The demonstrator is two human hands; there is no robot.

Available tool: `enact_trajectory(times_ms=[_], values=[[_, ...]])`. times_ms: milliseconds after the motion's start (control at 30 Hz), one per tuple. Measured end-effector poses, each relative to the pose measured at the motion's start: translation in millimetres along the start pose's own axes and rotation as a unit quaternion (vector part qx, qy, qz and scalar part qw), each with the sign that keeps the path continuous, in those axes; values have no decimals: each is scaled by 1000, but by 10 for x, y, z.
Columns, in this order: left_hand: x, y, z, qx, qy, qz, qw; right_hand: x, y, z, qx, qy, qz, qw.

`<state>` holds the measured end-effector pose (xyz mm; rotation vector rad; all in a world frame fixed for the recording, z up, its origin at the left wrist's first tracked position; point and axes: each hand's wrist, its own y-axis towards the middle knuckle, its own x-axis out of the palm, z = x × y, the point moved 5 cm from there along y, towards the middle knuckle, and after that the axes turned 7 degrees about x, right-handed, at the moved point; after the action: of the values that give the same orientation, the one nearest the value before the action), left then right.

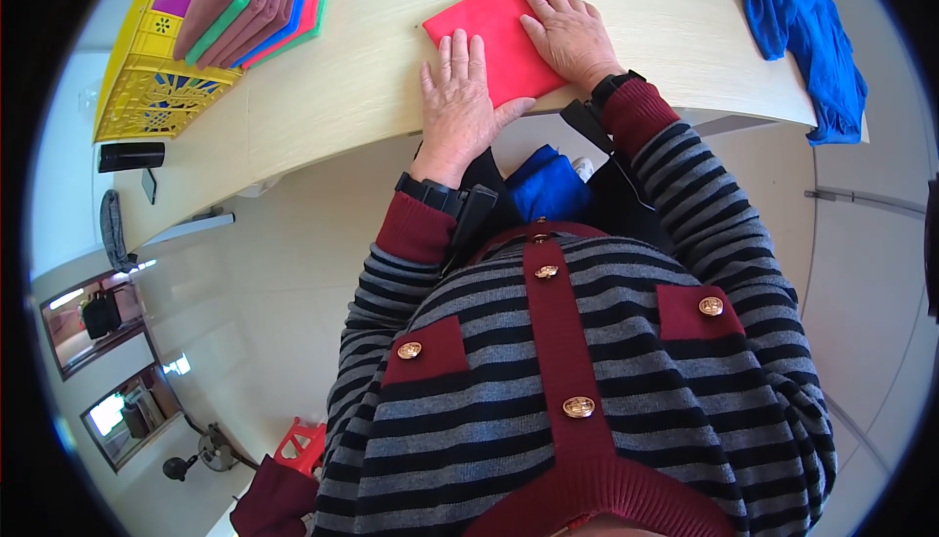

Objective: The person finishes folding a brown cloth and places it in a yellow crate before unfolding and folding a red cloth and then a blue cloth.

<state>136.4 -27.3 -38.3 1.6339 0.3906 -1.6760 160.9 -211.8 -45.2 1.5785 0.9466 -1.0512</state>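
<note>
A bright red cloth (504, 33), folded into a flat square, lies on the pale wooden table near its front edge. My left hand (458, 102) rests palm down on the cloth's near left side, fingers stretched out and thumb out to the right along the near edge. On the upper right part of the cloth lies my right hand (572, 33), also flat, with its fingers spread toward the far left. Neither hand grips anything. Below the table edge, a blue cloth (548, 183) shows between my legs.
At the far left, folded cloths (259, 9) in brown, green, blue and red are stacked beside a yellow plastic basket (161, 97). A black cylinder (131, 156) and a phone (149, 186) lie nearby. Loose blue cloth (807, 38) hangs over the table's right end.
</note>
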Motion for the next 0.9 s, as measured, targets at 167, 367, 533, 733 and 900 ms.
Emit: enact_trajectory(times_ms=[167,367,533,733,900], values=[[-27,-35,-9,-4,3,-6,1000,-2,-58,299,13,-6,-9,1000],[-123,-70,-23,-7,-14,-25,1000,-301,-72,177,-21,-73,92,993],[-165,-9,-10,-19,-17,-56,998,-282,-134,-620,-100,62,-27,993],[-51,85,36,-6,-16,-25,1000,-120,-152,-489,-166,-2,-19,986],[-166,179,24,-3,-18,-6,1000,-230,25,-195,-70,45,10,997]])
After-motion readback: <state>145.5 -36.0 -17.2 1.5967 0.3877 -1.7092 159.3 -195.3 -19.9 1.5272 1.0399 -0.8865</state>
